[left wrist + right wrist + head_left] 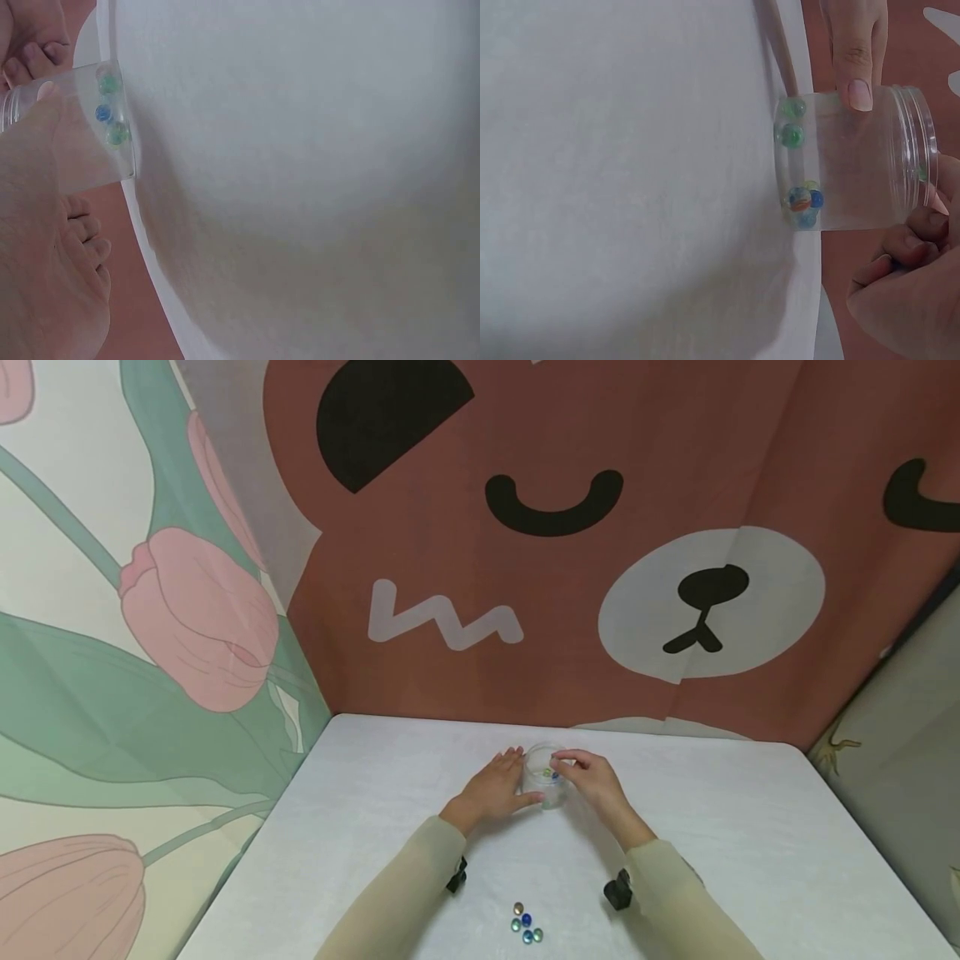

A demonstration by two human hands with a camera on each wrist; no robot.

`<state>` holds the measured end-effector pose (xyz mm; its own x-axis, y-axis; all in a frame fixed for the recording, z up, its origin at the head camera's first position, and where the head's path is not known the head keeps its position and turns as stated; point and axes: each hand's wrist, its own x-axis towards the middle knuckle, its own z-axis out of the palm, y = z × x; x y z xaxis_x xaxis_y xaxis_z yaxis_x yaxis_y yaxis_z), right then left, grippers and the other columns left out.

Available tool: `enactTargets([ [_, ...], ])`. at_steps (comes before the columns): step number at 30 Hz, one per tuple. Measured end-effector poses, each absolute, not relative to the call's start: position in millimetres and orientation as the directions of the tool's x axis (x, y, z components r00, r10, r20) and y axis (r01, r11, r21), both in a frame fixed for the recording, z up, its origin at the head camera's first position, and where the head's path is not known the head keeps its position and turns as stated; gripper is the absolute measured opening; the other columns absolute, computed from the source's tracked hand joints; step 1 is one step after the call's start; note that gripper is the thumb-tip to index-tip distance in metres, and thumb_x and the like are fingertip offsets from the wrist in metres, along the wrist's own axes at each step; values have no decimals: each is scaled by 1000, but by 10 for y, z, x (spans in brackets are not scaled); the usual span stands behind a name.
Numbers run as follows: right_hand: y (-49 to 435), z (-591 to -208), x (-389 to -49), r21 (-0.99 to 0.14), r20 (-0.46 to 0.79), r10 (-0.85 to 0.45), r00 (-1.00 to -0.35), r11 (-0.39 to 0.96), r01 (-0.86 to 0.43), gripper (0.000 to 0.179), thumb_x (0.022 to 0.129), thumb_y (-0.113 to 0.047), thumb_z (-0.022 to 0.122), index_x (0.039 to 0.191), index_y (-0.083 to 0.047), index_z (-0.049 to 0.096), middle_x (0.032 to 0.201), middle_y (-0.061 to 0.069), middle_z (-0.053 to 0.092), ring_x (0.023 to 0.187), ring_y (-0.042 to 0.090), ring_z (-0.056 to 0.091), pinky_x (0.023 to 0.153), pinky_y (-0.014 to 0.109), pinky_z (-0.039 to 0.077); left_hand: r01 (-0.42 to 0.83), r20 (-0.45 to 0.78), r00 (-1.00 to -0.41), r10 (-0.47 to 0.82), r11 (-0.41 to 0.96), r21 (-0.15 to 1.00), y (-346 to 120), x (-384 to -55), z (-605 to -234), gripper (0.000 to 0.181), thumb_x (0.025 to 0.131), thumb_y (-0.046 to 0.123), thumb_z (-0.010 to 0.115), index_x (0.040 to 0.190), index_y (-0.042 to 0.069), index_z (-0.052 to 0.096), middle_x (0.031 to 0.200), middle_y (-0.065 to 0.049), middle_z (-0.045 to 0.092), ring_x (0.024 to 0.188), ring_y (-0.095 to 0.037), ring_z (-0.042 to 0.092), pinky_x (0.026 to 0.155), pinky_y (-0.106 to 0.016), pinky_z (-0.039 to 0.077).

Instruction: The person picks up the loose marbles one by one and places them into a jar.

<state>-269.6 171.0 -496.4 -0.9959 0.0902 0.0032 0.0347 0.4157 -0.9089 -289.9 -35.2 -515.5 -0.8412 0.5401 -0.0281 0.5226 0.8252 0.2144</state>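
Note:
A clear plastic jar (546,789) stands upright on the white table, its mouth up. Several glass marbles (793,136), green, blue and multicoloured, lie at its bottom. My left hand (495,789) holds the jar from the left, thumb across its near side, as the left wrist view also shows. At the jar's mouth is my right hand (596,781), thumb and index finger together at the rim. A green marble (922,172) shows by those fingertips through the rim in the right wrist view. The other right fingers (911,244) are curled, with something dark blue partly hidden among them.
A small group of marbles (527,921), blue, greenish and amber, lies on the white table (375,760) near its front edge, between the forearms. A brown bear-print cloth (562,610) hangs behind the table, and a tulip-print cloth (202,618) on the left.

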Motion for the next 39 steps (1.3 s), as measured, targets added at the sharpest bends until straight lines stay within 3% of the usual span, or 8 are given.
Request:
enactTargets([
  [14, 1737, -4987, -2715, -917, 3, 86, -996, 397, 32, 44, 91, -33, 77, 130, -13, 71, 72, -4, 46, 68, 13, 41, 54, 23, 33, 517, -27, -844, 535, 827, 220, -324, -2890, -5126, 91, 98, 69, 45, 158, 3, 30, 166, -10, 27, 156, -22, 19, 128, -34, 13],
  [39, 1797, -4879, -2375, -918, -45, 0, -999, 394, 41, 45, 91, -35, 77, 132, -17, 69, 73, -1, 46, 67, 15, 40, 54, 23, 33, 541, -2, -834, 552, 818, 194, -355, -2937, -5228, 94, 97, 74, 39, 158, 2, 30, 167, -10, 26, 155, -23, 20, 128, -34, 13],
])
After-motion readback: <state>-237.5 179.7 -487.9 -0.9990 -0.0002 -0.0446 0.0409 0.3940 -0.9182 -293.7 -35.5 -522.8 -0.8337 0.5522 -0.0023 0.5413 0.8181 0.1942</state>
